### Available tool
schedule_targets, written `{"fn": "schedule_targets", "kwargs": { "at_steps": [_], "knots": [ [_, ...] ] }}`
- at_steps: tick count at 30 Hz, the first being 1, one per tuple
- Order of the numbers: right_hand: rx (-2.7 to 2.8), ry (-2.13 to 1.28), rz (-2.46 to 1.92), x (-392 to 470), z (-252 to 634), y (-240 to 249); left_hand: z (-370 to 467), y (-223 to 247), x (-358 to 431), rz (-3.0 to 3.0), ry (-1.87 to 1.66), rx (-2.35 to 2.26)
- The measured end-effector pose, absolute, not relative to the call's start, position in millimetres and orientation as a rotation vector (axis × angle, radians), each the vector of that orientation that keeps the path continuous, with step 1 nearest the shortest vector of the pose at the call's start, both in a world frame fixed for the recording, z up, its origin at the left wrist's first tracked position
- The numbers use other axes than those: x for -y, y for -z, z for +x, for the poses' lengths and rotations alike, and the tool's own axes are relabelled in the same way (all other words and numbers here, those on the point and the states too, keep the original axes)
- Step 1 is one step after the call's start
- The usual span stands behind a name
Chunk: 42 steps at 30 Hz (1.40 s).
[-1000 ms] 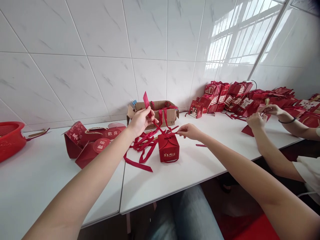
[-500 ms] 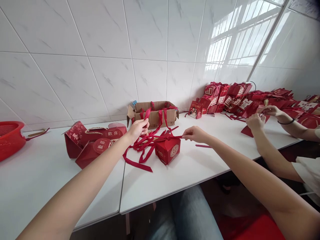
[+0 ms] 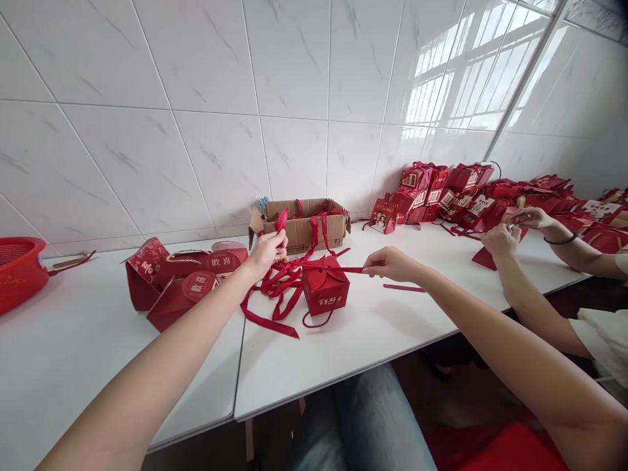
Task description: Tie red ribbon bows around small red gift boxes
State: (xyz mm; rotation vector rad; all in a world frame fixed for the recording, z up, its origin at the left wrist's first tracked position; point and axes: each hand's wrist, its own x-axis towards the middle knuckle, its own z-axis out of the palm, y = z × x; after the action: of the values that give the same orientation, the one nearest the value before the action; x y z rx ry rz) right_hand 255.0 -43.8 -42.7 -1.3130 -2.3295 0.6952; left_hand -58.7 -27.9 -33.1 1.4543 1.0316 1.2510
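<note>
Two pinches on the ribbon (image 3: 352, 269): my left hand (image 3: 269, 252) in front of the carton (image 3: 298, 232), my right hand (image 3: 390, 264) past its right end. They're wider apart than a second ago, so it looks tauter; red box (image 3: 326, 293) sits my side of the carton.

Red boxes (image 3: 326, 290) and ribbons (image 3: 273, 325) on white table (image 3: 387, 330)

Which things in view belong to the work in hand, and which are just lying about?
In use:
- small red box
- red ribbon across its top, held by the left hand and right hand

Apparently just lying about:
- loose ribbons, possibly spares
- cardboard carton
- red basket
- red boxes at left
- piled boxes at right
</note>
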Motion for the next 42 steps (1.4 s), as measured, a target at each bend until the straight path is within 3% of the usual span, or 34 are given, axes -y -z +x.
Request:
{"fn": "schedule_targets", "kwargs": {
  "at_steps": [11,18,23,27,36,42],
  "knots": [
    [2.287,-0.791,-1.34,42.4,259.4,50.5,-59.4,34.9,33.5,1.4,-1.282,-1.025],
    [1.874,-1.37,-0.939,44.8,263.6,22.7,-52.2,2.3,38.1,1.435,-1.288,-0.976],
    [1.594,-1.545,-0.632,40.2,239.2,-0.1,-33.7,-21.8,32.3,1.567,-1.31,-0.948],
    [1.588,-1.509,-0.579,36.5,218.0,-7.2,-15.9,-31.0,30.1,1.671,-1.314,-0.868],
    [1.449,-1.012,-0.695,27.2,190.8,-14.3,2.6,-40.4,35.1,1.815,-1.44,-0.913],
    [1.473,-0.99,-0.637,30.5,177.8,-26.9,3.8,-40.7,31.9,1.785,-1.416,-0.865]
  ]
}}
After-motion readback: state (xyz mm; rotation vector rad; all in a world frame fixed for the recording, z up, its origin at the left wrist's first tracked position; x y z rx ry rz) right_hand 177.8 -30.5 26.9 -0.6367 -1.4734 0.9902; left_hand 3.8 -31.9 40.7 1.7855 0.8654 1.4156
